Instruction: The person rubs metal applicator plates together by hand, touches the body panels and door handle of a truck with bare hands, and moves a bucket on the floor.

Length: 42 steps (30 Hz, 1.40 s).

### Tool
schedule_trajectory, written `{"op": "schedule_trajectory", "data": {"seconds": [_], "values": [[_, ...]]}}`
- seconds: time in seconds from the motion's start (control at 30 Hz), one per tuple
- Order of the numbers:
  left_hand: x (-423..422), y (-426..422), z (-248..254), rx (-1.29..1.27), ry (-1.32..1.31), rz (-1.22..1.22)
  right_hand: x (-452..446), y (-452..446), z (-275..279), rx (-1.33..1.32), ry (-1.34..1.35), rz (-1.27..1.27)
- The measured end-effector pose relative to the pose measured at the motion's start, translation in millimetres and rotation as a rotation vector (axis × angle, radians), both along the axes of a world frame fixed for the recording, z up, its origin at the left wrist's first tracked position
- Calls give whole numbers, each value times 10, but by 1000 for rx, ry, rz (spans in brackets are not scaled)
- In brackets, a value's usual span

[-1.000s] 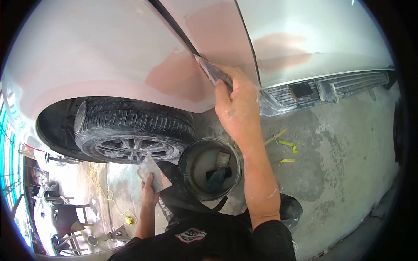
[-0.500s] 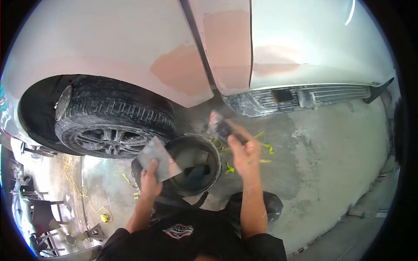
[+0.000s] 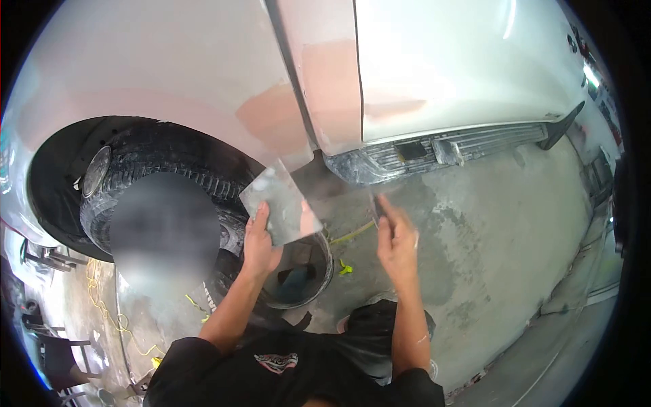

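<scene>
My left hand (image 3: 259, 247) is closed on a flat grey rectangular mixing board (image 3: 279, 203). A smear of pink body filler (image 3: 308, 218) lies near the board's right corner. My right hand (image 3: 399, 241) grips a thin, flat filler spreader (image 3: 377, 209), seen nearly edge-on, so most of its blade is hidden. It is held to the right of the board, apart from it. Below the board stands a round black bucket (image 3: 330, 263) of murky liquid, with a dark piece inside. Beyond my hands, the white car panel (image 3: 203, 68) carries pink filler patches (image 3: 271, 112).
A dusty running board (image 3: 444, 150) juts out beneath the car door at right. The tyre (image 3: 156, 146) is partly covered by a blurred dark round patch. Yellow-green tape scraps (image 3: 346, 268) and a yellow cord (image 3: 102, 305) lie on the concrete floor (image 3: 502, 244).
My left hand has raised the board up and right, over the bucket's far rim. My right hand has shifted slightly right and turned the spreader edge-on. The view has shifted a little.
</scene>
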<state>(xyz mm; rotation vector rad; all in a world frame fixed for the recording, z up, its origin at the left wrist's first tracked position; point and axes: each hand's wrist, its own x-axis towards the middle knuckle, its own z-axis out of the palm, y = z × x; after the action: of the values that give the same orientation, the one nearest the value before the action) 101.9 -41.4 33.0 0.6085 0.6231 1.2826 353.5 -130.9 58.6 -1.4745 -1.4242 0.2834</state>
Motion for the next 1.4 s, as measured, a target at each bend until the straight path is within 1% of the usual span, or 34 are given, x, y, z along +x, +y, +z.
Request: {"op": "schedule_trajectory", "data": {"seconds": [0.07, 0.1, 0.2, 0.27, 0.33, 0.37, 0.47, 0.57, 0.67, 0.77, 0.87, 0.97, 1.07, 1.17, 1.27, 1.37, 1.4], "values": [[123, 20, 57, 28, 25, -6, 17, -18, 127, -7, 69, -50], [158, 66, 28, 88, 43, -34, 11, -42, 109, 7, 70, -56], [273, 62, -56, 60, 51, -58, -11, -240, -66, 27, 81, -92], [380, 12, -204, 12, 131, -57, 18, -364, -210, 23, 95, -130], [468, -80, -366, -99, 204, -72, 48, -468, -244, 14, 23, -156], [492, -129, -475, -106, 241, -93, 51, -522, -249, 8, -6, -168], [634, -326, -600, -121, 315, -190, 91, -597, -286, -25, -30, -207], [651, -390, -937, -131, 357, -206, 119, -656, -243, -57, -97, -277], [660, -414, -1005, -115, 417, -171, 148, -693, -223, -45, -90, -298], [778, -409, -721, -179, 376, -121, 171, -726, -185, -41, -2, -281], [898, -289, -572, -197, 90, -113, 224, -791, -274, -151, 221, -159], [1090, -173, -390, 39, 45, -154, 256, -823, -201, -419, 638, 207], [1199, -209, -126, 26, -22, -329, 101, -768, -240, -200, 754, 295], [1233, -264, -21, -21, 13, -503, 94, -706, -338, -93, 585, 252], [1199, -246, -144, 36, 32, -504, 124, -730, -109, -196, 756, 299], [1177, -231, -162, 38, 0, -542, 149, -762, -182, -233, 858, 261], [1160, -259, -126, 27, 18, -538, 151, -766, -177, -196, 880, 219]]}}
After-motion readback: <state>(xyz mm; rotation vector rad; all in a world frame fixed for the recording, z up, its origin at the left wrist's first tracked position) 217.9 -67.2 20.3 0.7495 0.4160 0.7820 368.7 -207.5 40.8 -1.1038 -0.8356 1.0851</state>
